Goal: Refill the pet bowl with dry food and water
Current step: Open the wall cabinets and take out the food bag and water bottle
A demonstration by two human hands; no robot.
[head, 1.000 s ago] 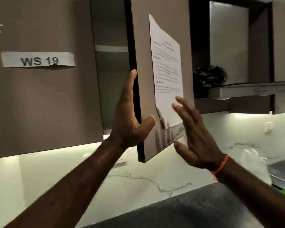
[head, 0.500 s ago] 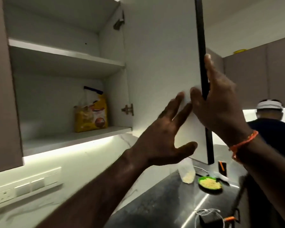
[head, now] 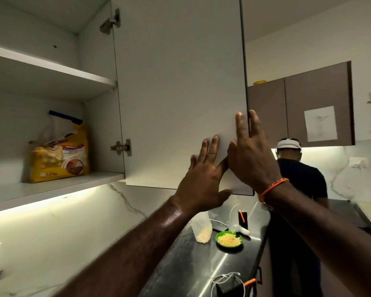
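A yellow bag of dry pet food stands on the lower shelf of the open wall cabinet, at the left. The white cabinet door is swung wide open. My left hand lies flat against the door's inner face, fingers spread. My right hand is hooked over the door's free edge, fingers on both sides of it. A green bowl holding yellowish dry food sits on the dark counter below, next to a clear plastic bag with some food in it.
Another person in a dark shirt stands at the counter on the right under brown wall cabinets. Cables and a small dark box lie on the dark counter near me. The upper cabinet shelf holds nothing visible.
The cabinet door went from nearly closed to fully open, showing the food bag. My left hand slid from the door's edge to its inner face; my right hand took hold of the edge.
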